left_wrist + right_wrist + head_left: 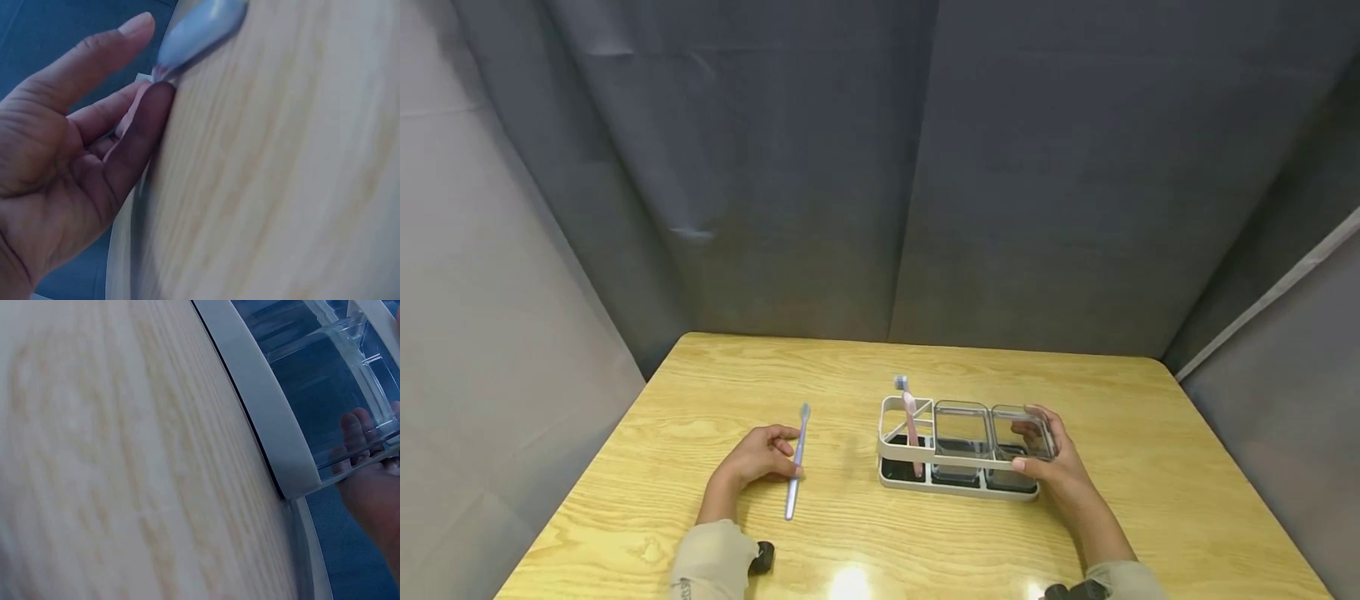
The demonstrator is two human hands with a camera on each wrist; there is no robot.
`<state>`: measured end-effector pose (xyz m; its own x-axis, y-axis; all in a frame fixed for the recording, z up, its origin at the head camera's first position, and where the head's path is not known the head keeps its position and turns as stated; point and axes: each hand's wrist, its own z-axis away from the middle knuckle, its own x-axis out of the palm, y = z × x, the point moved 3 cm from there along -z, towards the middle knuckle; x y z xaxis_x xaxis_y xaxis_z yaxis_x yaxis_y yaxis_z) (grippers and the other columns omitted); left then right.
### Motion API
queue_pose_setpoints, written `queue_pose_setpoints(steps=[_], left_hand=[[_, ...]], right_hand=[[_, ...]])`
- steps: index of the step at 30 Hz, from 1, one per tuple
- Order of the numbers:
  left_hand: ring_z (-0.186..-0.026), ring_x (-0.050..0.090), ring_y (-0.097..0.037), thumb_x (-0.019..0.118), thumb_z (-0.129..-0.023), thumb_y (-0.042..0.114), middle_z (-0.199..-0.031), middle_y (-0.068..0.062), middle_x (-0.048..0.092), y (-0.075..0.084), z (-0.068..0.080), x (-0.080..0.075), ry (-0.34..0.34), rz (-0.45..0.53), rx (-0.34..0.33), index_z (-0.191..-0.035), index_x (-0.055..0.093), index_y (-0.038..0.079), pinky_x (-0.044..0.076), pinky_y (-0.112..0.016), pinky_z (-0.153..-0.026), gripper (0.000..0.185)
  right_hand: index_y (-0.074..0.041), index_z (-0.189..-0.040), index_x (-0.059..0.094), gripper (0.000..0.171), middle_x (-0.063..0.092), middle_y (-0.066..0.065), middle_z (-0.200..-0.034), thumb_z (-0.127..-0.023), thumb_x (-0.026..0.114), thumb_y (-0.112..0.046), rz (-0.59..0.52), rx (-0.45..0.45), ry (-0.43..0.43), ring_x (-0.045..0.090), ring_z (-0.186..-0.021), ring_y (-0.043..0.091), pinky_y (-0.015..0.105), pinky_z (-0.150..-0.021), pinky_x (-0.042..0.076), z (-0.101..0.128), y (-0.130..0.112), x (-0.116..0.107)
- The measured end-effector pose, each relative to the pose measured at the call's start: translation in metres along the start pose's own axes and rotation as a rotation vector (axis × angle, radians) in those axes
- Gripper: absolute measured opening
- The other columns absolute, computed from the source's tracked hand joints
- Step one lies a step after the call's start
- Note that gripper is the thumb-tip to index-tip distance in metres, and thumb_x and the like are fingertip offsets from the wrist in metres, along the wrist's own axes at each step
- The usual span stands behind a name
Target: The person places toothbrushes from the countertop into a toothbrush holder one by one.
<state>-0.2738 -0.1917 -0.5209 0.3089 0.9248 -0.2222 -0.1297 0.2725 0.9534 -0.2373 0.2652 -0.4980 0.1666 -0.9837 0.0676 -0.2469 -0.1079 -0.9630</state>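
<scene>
My left hand (760,457) rests on the wooden table (1150,433), fingertips touching a light blue toothbrush (795,467) that lies flat. In the left wrist view the left hand (69,162) is spread with fairly straight fingers, and the blue toothbrush (200,28) lies just past them. My right hand (1060,471) grips the right end of a cream toothbrush holder (957,458), thumb on the front rail, fingers round the end clear cup (1026,433). A pink toothbrush (912,425) stands upright in the holder's left compartment. The right wrist view shows the holder's rim (262,406) and fingers (353,425) seen through a clear cup.
Grey curtain walls (880,167) close in the table on the back and both sides. A second clear cup (962,429) sits in the holder's middle slot. Bare wood (715,375) stretches behind and left of the left hand.
</scene>
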Motion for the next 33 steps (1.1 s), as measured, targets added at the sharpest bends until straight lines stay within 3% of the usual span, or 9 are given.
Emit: queue_pose_setpoints(steps=[16,25,33], left_hand=[[-0.068,0.052,-0.022,0.083,-0.060,-0.007,-0.087,-0.014,0.045,0.006,-0.004,0.008,0.089,-0.060,-0.033,-0.123,0.052,-0.005,0.054,-0.035,-0.061,0.070],[-0.065,0.057,-0.023,0.076,-0.065,-0.010,-0.082,-0.014,0.054,0.011,-0.002,0.005,0.078,-0.010,-0.060,-0.125,0.048,-0.009,0.053,-0.036,-0.061,0.066],[-0.071,0.062,-0.027,0.070,-0.069,-0.009,-0.088,-0.017,0.059,0.004,-0.001,0.003,0.130,0.098,-0.075,-0.125,0.049,-0.007,0.054,-0.038,-0.065,0.060]], right_hand=[[-0.005,-0.139,0.027,0.080,0.039,0.025,-0.125,-0.071,0.065,0.013,0.030,0.020,0.023,0.040,-0.117,0.029,0.022,-0.100,0.028,-0.002,-0.001,-0.003],[0.001,-0.138,0.025,0.081,0.036,0.033,-0.123,-0.069,0.065,0.014,-0.010,-0.019,0.016,0.043,-0.115,0.030,0.022,-0.101,0.029,-0.001,-0.002,-0.001],[-0.003,-0.139,0.027,0.081,0.040,0.025,-0.125,-0.070,0.065,0.013,0.011,0.034,0.040,0.040,-0.117,0.030,0.022,-0.101,0.027,0.002,-0.001,-0.001]])
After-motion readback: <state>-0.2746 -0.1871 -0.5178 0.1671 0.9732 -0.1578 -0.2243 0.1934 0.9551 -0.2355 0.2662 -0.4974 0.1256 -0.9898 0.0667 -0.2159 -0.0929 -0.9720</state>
